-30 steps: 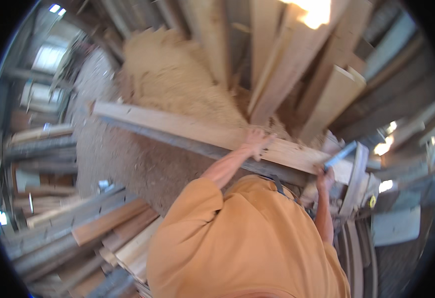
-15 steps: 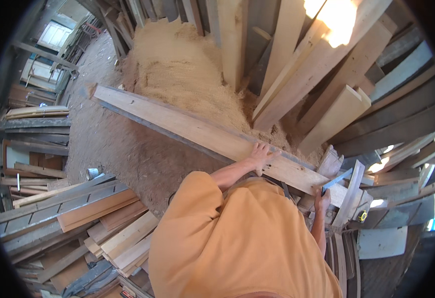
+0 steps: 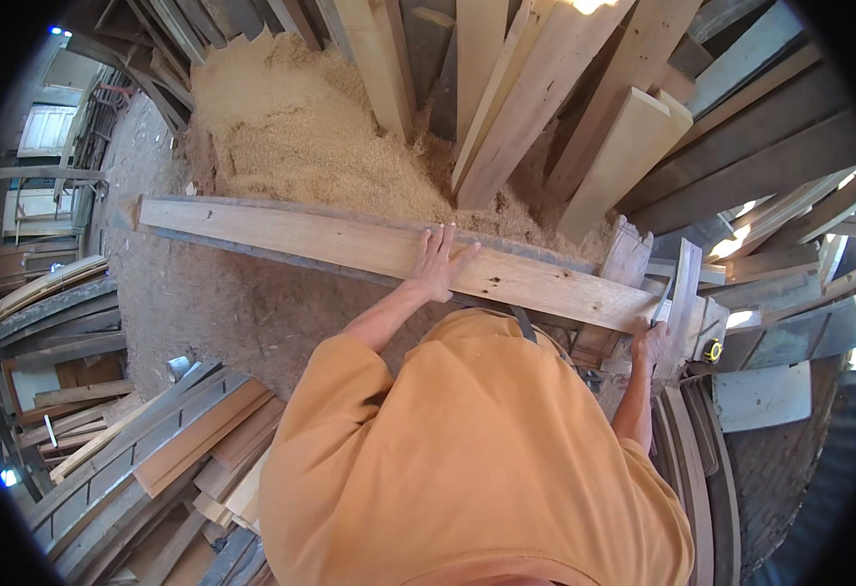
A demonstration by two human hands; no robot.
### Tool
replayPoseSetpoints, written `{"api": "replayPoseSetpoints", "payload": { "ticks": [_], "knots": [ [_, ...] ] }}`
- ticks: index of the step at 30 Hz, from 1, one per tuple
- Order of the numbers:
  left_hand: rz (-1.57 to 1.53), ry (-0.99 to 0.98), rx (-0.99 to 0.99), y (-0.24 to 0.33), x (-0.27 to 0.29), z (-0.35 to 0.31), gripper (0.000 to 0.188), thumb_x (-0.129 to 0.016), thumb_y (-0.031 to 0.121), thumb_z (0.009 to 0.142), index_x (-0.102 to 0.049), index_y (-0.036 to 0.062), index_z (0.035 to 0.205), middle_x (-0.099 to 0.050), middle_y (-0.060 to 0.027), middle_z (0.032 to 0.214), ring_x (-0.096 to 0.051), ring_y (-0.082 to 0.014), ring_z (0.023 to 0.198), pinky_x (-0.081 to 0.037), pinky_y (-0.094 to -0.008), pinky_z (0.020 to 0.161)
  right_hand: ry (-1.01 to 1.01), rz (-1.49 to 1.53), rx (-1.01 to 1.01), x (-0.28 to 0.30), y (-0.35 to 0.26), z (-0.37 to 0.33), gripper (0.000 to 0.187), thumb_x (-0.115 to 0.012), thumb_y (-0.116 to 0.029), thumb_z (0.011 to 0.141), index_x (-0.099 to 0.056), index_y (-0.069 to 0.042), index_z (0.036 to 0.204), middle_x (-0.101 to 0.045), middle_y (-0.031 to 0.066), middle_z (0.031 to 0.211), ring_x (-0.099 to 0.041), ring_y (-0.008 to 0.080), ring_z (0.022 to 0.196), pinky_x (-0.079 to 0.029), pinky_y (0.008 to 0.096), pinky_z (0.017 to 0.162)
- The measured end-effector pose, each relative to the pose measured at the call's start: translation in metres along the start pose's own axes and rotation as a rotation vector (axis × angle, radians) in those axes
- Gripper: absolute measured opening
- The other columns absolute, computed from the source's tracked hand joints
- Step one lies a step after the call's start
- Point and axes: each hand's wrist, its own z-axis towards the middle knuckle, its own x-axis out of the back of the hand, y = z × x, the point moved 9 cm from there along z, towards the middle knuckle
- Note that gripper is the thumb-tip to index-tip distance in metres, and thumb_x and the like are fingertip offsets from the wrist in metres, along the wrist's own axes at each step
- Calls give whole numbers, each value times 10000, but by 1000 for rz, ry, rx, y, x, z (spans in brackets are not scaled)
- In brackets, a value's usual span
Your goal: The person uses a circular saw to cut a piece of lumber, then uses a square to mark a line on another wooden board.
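A long pale plank [image 3: 330, 239] lies across a narrow grey support, reaching from the far left to the right. My left hand [image 3: 436, 266] rests on top of it near the middle, fingers spread. At the plank's right end, my right hand [image 3: 649, 342] is closed around a tool with a narrow, flat metal blade [image 3: 663, 301]; the blade stands by the plank's end, and its exact kind cannot be made out. Just beyond that hand, a grey wooden board [image 3: 684, 293] crosses the plank's end. A black and yellow tape measure [image 3: 712, 351] sits to the right.
A heap of sawdust [image 3: 281, 127] lies beyond the plank. Tall boards [image 3: 535, 107] lean at the back right. Stacked planks [image 3: 203, 430] fill the near left, with a small can [image 3: 178, 368] beside them. Upright grey wood pieces [image 3: 625, 256] stand by the plank's right end.
My view has turned, so the plank looks more level. My left hand stays spread on the plank, farther from its right end. The blade in my right hand has swung to point more away from me.
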Motion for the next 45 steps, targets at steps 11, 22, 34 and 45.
{"api": "replayPoseSetpoints", "payload": {
  "ticks": [11,22,34,45],
  "knots": [
    [-28,-102,76,-14,22,-1,1369,-958,334,621,-133,287,1713,-126,-295,1726,-85,-469,1615,-44,-633,1292,-196,218,-218,-135,102,72,507,-734,-476,893,-744,-15,1104,-707,279,1145,-695,417,1104,-565,493,925],
    [-135,-37,35,-15,2,16,1324,-961,284,593,-225,270,1693,-457,-233,1470,-355,-424,1448,-158,-585,1276,21,776,-317,-193,184,107,531,-763,-466,854,-736,53,961,-738,180,839,-690,299,763,-555,414,726],
    [27,-76,177,-91,15,-11,1361,-995,415,592,-213,228,1690,-393,-260,1586,-306,-444,1513,-179,-613,1252,-286,233,-49,-155,-22,56,583,-776,-449,890,-735,78,1138,-763,167,1010,-711,257,906,-558,440,832],
    [-182,-248,-72,16,18,95,1089,-939,518,646,-477,120,1548,-612,-216,1454,-528,-416,1399,-395,-551,1178,-218,463,-105,-64,-45,27,479,-743,-441,891,-729,31,973,-736,283,936,-715,433,903,-539,501,846]
  ]
}}
